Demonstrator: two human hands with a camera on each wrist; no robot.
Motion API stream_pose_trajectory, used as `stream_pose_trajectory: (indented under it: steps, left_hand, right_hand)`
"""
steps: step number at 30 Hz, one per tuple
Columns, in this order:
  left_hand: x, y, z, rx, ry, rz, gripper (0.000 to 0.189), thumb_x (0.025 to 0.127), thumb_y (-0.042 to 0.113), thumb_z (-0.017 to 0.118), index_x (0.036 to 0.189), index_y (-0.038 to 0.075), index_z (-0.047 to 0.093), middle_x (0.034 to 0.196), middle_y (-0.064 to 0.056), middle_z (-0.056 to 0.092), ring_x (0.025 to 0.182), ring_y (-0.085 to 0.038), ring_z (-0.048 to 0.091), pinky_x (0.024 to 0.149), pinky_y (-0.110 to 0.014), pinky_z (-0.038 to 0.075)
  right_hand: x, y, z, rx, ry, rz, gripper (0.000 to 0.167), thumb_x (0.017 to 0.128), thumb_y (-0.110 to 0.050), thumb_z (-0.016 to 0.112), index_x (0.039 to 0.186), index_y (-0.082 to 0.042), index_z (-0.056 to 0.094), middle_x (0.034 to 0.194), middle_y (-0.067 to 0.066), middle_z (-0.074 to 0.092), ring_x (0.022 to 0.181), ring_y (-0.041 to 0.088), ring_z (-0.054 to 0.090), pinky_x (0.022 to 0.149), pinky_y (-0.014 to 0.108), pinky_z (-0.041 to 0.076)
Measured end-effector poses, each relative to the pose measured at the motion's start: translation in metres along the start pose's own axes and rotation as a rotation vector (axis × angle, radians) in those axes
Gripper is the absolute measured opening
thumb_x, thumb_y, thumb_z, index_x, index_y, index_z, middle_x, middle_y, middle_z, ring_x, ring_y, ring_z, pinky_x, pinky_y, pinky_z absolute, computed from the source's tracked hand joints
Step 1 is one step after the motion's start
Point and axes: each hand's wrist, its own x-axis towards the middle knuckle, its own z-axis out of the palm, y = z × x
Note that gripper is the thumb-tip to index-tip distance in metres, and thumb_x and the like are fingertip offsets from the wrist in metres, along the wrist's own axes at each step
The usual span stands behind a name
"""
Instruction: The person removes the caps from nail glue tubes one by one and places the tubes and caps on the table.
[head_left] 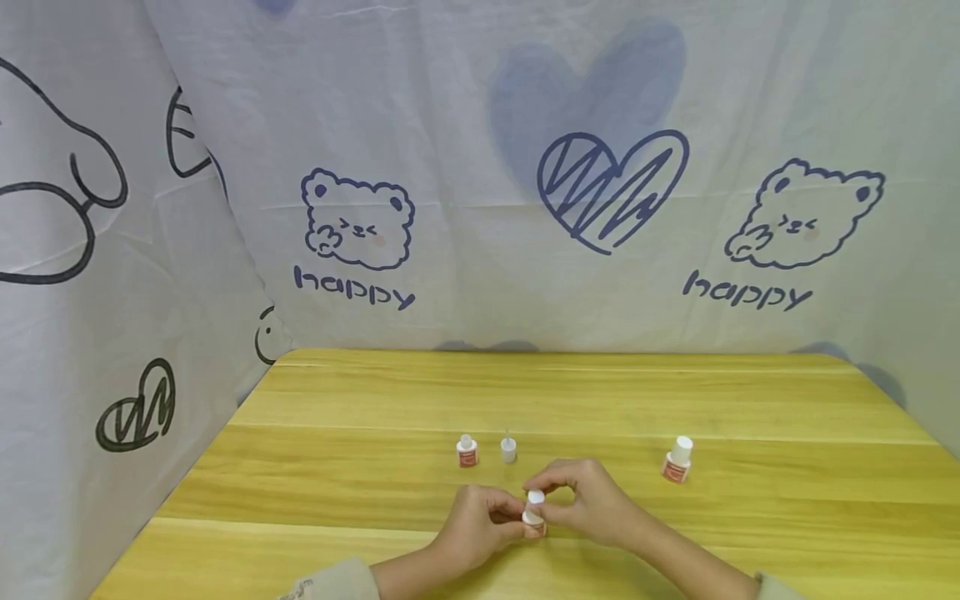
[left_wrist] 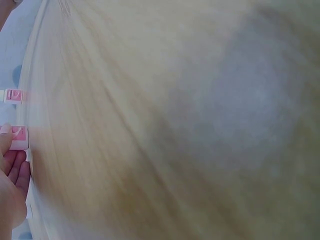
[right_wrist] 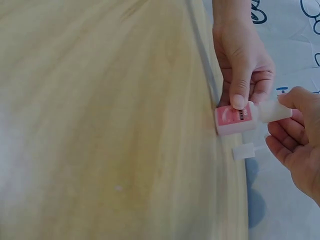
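Head view: the left hand [head_left: 480, 527] grips a small labelled bottle [head_left: 534, 517], apparently steadying it, while the right hand [head_left: 596, 502] pinches its white cap [head_left: 536, 496]. Left wrist view: another bottle [left_wrist: 14, 95] stands beyond the grasp. Right wrist view: the left thumb [right_wrist: 240, 101] presses the label.

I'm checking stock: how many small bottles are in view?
3: an uncapped bottle left of the loose cap, a capped bottle farther right, and a held bottle between the left grip and right grip.
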Motion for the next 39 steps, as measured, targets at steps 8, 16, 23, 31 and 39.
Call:
stream_pose_trajectory:
  steps: [8, 16, 23, 31, 39]
  left_hand:
    - [-0.0001, 0.0011, 0.0000, -0.012, 0.006, 0.000, 0.017, 0.075, 0.010, 0.075, 0.087, -0.002, 0.072, 0.083, -0.016, 0.072, 0.072, -0.014, 0.070, 0.062, -0.014, 0.054]
    - [-0.0003, 0.0007, 0.0002, -0.013, 0.009, -0.007, 0.017, 0.075, 0.011, 0.075, 0.086, -0.001, 0.073, 0.081, -0.015, 0.072, 0.070, -0.012, 0.070, 0.062, -0.014, 0.054]
    - [-0.0002, -0.0008, 0.0006, -0.010, 0.010, -0.011, 0.016, 0.075, 0.011, 0.075, 0.085, -0.001, 0.073, 0.081, -0.014, 0.072, 0.071, -0.010, 0.069, 0.062, -0.013, 0.054]
    - [0.0001, -0.0025, 0.0015, 0.002, 0.013, 0.013, 0.018, 0.074, 0.014, 0.075, 0.084, -0.001, 0.073, 0.081, -0.014, 0.072, 0.070, -0.012, 0.069, 0.062, -0.013, 0.054]
    - [-0.0006, -0.0037, 0.0029, 0.008, 0.014, 0.007, 0.017, 0.074, 0.012, 0.075, 0.084, -0.002, 0.072, 0.081, -0.015, 0.072, 0.071, -0.009, 0.069, 0.063, -0.014, 0.054]
  right_hand:
    - [-0.0024, -0.0009, 0.0077, -0.040, 0.154, 0.060, 0.018, 0.076, -0.020, 0.076, 0.084, -0.005, 0.070, 0.084, 0.005, 0.071, 0.077, 0.004, 0.062, 0.074, 0.024, 0.053]
    - [-0.0021, -0.0009, 0.0082, -0.024, 0.154, 0.053, 0.013, 0.077, -0.019, 0.075, 0.080, -0.007, 0.071, 0.079, 0.002, 0.071, 0.074, 0.001, 0.061, 0.072, 0.021, 0.052]
    - [-0.0014, -0.0007, 0.0036, -0.020, 0.077, 0.031, 0.014, 0.080, -0.012, 0.072, 0.087, 0.000, 0.071, 0.083, 0.007, 0.072, 0.076, 0.002, 0.062, 0.072, 0.029, 0.056]
    - [-0.0018, 0.0018, -0.0004, 0.000, -0.003, 0.011, 0.015, 0.082, -0.007, 0.068, 0.094, 0.002, 0.070, 0.089, 0.009, 0.072, 0.082, 0.006, 0.064, 0.078, 0.024, 0.054]
    - [-0.0025, 0.0030, 0.0012, 0.006, -0.018, 0.015, 0.020, 0.084, -0.011, 0.067, 0.098, 0.002, 0.068, 0.094, 0.013, 0.071, 0.086, 0.009, 0.064, 0.083, 0.026, 0.053]
